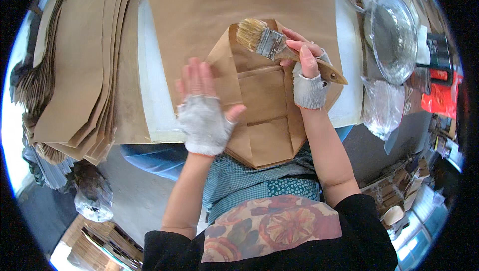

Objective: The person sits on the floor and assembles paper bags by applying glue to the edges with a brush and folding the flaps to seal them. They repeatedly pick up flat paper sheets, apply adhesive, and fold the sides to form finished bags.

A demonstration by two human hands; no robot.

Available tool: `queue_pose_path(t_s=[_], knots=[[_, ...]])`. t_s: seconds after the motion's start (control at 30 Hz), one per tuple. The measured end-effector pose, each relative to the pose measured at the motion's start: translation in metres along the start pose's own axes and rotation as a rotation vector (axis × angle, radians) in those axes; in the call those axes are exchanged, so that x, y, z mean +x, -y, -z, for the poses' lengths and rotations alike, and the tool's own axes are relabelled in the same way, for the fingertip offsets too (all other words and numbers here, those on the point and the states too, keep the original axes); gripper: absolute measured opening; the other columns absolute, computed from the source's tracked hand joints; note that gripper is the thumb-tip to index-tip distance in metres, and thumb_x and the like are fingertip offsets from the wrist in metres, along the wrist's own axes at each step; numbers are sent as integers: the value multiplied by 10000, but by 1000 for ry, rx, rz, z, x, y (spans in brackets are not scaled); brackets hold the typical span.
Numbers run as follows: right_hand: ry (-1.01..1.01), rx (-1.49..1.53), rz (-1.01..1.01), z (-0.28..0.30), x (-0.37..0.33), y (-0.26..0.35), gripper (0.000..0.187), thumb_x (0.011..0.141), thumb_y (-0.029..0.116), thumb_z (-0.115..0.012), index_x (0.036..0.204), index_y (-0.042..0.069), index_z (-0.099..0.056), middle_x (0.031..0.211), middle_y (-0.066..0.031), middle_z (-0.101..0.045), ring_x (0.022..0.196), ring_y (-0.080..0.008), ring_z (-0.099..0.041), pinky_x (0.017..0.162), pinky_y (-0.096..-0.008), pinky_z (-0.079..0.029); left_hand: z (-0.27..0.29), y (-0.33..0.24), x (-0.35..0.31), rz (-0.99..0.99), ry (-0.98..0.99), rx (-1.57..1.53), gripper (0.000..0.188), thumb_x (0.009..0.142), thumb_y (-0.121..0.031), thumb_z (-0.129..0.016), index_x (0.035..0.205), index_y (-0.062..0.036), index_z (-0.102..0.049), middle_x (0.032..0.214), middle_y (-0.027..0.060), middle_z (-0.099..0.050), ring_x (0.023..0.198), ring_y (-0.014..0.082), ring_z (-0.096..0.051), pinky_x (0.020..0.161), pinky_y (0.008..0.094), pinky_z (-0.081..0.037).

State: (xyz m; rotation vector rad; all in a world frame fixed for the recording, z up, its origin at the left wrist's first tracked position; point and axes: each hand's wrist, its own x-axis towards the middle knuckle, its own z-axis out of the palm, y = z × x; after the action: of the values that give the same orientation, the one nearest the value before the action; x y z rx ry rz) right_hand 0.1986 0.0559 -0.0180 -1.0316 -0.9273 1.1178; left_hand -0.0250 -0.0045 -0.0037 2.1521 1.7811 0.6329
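A brown paper bag (262, 94) lies in front of me, its near end folded open into a many-sided flat shape with creased flaps. My left hand (207, 109), in a light grey fingerless glove, is spread over the bag's left flap; its fingers are slightly blurred, and I cannot tell whether the palm touches the paper. In my right hand (309, 71), gloved the same way, is a flat paintbrush (272, 46) with a wooden handle. Its pale bristles point to the upper left, above the far part of the folded end.
Stacked brown paper bags (80, 61) fill the table's left side. At the right stand a clear round basin (393, 36), a dark container (439, 54), a clear plastic bag (383, 106) and a red package (441, 97). The white tabletop (162, 116) ends just before my lap.
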Motion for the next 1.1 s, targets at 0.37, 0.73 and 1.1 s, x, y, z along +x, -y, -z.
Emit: queue_pose_path(t_s=[0.37, 0.73, 1.1], knots=[[-58, 101, 0, -19, 3, -2, 306, 984, 296, -546, 1107, 38, -654, 1167, -106, -660, 936, -179, -626, 749, -324, -550, -32, -43, 27, -65, -60, -163, 931, 911, -512, -551, 1522, 60, -142, 1579, 274, -182, 1479, 411, -159, 1203, 506, -123], [438, -331, -274, 49, -31, 84, 407, 1000, 391, -538, 1188, 52, -660, 940, -54, -699, 801, -134, -630, 707, -271, -514, -6, 2, 2, -167, -11, 21, 727, 820, -36, -563, 1493, -15, -288, 1495, 182, -396, 1394, 337, -379, 1173, 441, -289], [1180, -812, 681, 30, -58, 91, 421, 783, 129, -736, 1186, 147, -615, 707, 46, -614, 593, -167, -586, 567, -305, -467, -24, 10, 57, -232, -152, -10, 671, 880, -36, -520, 1505, -59, -279, 1452, 179, -453, 1327, 342, -459, 1150, 442, -336]])
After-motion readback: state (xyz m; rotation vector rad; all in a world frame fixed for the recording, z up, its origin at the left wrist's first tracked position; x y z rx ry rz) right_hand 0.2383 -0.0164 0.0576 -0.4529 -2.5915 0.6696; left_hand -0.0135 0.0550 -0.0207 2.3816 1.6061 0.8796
